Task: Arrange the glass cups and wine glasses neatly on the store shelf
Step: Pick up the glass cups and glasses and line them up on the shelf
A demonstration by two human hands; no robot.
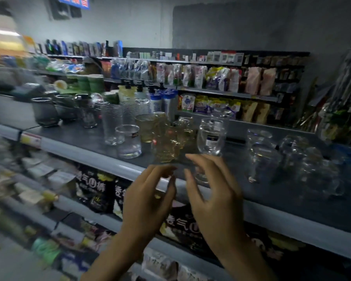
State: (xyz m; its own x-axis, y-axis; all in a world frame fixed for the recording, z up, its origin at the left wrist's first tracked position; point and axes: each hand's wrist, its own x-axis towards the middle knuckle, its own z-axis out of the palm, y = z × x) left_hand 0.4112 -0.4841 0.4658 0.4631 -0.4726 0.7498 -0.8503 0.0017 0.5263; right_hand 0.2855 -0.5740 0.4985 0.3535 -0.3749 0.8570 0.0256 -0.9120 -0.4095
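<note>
The frame is blurred by motion. My left hand [150, 197] and my right hand [211, 197] are raised side by side at the front edge of the grey shelf [114, 165], fingers spread and loosely curved. Just beyond my left fingertips stands an amber patterned glass [166, 148]. A clear wine glass [211, 136] with a dark label rises behind my right fingers, and its foot shows between thumb and fingers without clear contact. To the left stand clear tumblers [128, 140], tall textured glasses [111, 120] and dark glass bowls [45, 112]. Clear glass mugs [259, 151] crowd the right.
More amber glasses [145, 126] stand behind the front one. Pump bottles [126, 92] and packaged goods fill the back shelves. Black packets [95, 191] hang on the shelf below. A price-tag strip [30, 138] runs along the shelf edge.
</note>
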